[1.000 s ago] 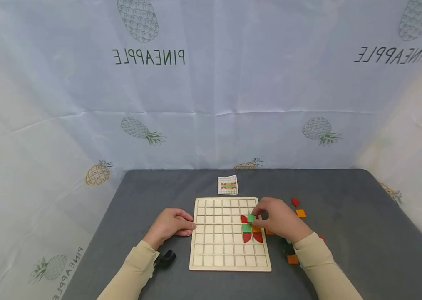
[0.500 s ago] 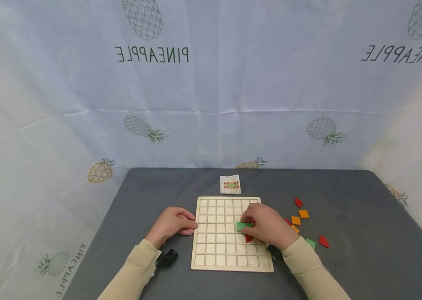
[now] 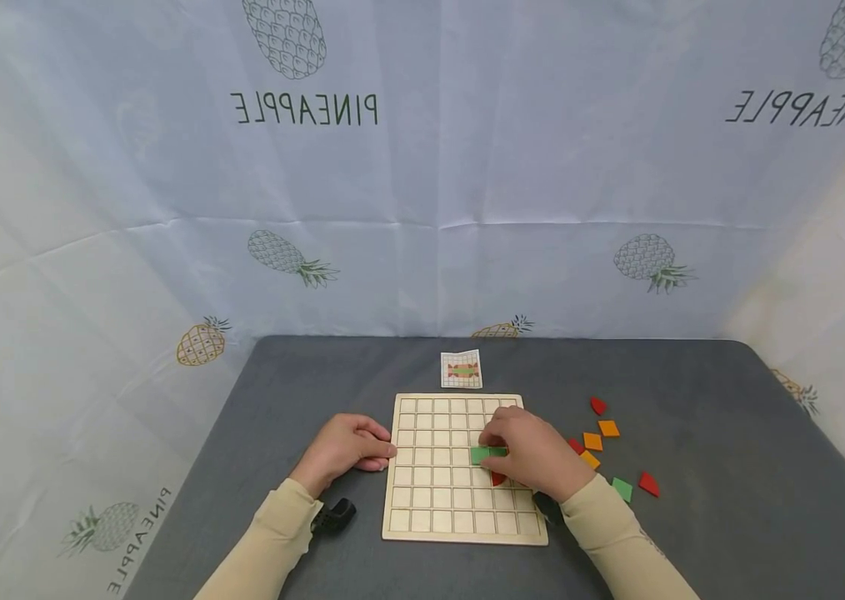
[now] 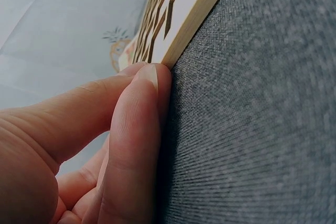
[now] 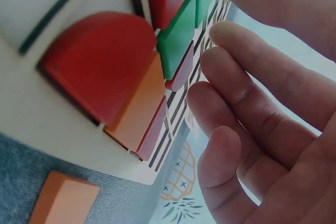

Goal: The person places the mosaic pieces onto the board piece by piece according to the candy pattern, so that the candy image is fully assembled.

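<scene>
A pale wooden grid board (image 3: 430, 500) lies on the grey table. My left hand (image 3: 343, 446) pinches its left edge; the left wrist view shows thumb (image 4: 136, 114) and fingertips meeting at the rim. Over the board's right part is my right hand (image 3: 535, 450), its thumb and index finger at a green square tile (image 3: 479, 456) lying in a cell. Next to that tile sits a second green tile (image 5: 177, 38), with red quarter-round tiles (image 5: 100, 64) and an orange tile (image 5: 139, 108) set around it. My right hand covers part of this group in the head view.
Loose tiles lie right of the board: red (image 3: 649, 483), green (image 3: 622, 489) and orange (image 3: 608, 428) ones among them. A small printed pattern card (image 3: 461, 369) lies behind the board. Pineapple-print cloth (image 3: 437, 167) hangs behind the table.
My right hand has moved left and slightly down with the green tile, which now lies in the cell left of the other green one. My left hand stays at the board's edge.
</scene>
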### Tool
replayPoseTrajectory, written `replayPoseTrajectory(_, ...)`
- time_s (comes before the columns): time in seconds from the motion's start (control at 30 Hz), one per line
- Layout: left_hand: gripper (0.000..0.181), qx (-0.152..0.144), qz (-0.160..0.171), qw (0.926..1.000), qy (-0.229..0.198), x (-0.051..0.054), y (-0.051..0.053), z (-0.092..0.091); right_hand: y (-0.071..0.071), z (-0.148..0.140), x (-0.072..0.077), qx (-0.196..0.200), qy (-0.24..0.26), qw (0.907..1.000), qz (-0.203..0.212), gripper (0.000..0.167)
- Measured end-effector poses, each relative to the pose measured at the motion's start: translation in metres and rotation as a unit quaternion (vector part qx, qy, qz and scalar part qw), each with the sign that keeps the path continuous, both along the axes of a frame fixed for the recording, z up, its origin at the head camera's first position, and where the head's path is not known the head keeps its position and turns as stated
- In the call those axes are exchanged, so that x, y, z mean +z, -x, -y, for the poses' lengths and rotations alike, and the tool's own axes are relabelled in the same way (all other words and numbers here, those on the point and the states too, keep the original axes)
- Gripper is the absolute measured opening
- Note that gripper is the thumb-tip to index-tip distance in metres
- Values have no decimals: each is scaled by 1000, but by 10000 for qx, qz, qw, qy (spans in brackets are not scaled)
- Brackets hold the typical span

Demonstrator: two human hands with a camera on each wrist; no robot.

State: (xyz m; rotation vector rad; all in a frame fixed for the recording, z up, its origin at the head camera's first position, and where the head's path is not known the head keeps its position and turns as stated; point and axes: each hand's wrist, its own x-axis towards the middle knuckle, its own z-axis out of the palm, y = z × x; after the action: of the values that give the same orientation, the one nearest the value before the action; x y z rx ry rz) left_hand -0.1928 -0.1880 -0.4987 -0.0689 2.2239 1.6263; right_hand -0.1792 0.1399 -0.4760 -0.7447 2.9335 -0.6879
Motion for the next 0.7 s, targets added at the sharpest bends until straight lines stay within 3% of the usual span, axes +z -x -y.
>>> replayPoseTrajectory(0.5,32,111,23,9998,157,0,1,-3,-1,2,2,102,-90,9999,-69,10)
replayPoseTrajectory(0.7,32,93,19,9998,172,-2,1,-1,-5,-18,10,-129,124,9998,-15,9)
